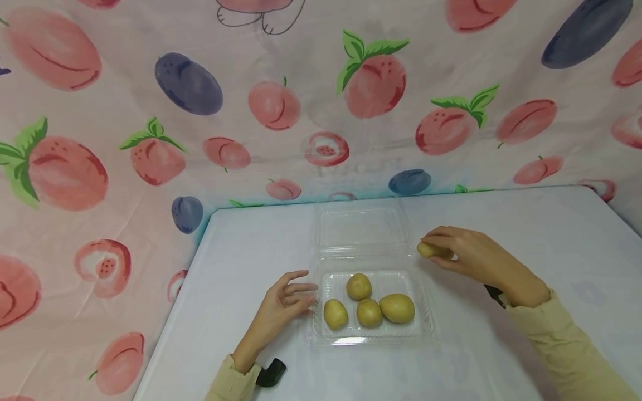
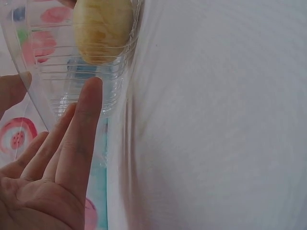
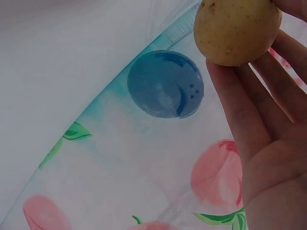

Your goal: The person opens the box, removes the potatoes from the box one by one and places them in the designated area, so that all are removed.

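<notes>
A clear plastic clamshell box (image 1: 328, 335) lies with its lid folded back on the white table. Several yellow potatoes sit in its base, among them a round potato (image 1: 359, 286) at the back and a larger one (image 1: 397, 308) at the right. My right hand (image 1: 468, 253) holds another potato (image 3: 237, 31) between thumb and fingers, to the right of the box and above the table. At the box's left side is my left hand (image 1: 285, 301), its fingers extended with the tips at the wall; the left wrist view shows the fingers (image 2: 88, 100) by the ridged plastic.
The box's clear lid (image 1: 361, 229) lies flat toward the back of the table (image 1: 501, 356). A fruit-patterned cloth (image 1: 301, 55) hangs behind the table and along its left side. A black wrist strap piece (image 1: 271, 373) shows at the left sleeve.
</notes>
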Tool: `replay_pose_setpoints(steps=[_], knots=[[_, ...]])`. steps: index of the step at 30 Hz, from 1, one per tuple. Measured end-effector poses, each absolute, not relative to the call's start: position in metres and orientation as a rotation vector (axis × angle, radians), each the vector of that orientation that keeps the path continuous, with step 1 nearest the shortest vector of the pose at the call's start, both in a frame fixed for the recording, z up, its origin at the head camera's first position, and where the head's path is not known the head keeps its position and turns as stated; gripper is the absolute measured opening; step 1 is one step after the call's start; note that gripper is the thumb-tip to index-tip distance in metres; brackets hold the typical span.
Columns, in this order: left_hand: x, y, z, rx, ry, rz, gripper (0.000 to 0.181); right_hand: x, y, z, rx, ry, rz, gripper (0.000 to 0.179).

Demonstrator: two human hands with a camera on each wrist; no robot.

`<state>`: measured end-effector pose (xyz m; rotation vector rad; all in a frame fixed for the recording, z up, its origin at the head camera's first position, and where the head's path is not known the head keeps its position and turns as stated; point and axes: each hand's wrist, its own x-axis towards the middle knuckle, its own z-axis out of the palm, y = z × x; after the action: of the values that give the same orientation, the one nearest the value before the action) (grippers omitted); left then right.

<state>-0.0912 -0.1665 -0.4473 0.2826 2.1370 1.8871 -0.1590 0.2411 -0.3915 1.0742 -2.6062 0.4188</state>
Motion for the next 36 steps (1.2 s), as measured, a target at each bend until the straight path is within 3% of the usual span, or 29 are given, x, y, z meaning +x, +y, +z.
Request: replay_pose_setpoints(steps=[36], knots=[[-0.092, -0.165, -0.447, 0.275, 2.139, 1.882, 0.062, -0.177, 0.259, -0.419, 0.975, -2.831, 0.471, 0.027]])
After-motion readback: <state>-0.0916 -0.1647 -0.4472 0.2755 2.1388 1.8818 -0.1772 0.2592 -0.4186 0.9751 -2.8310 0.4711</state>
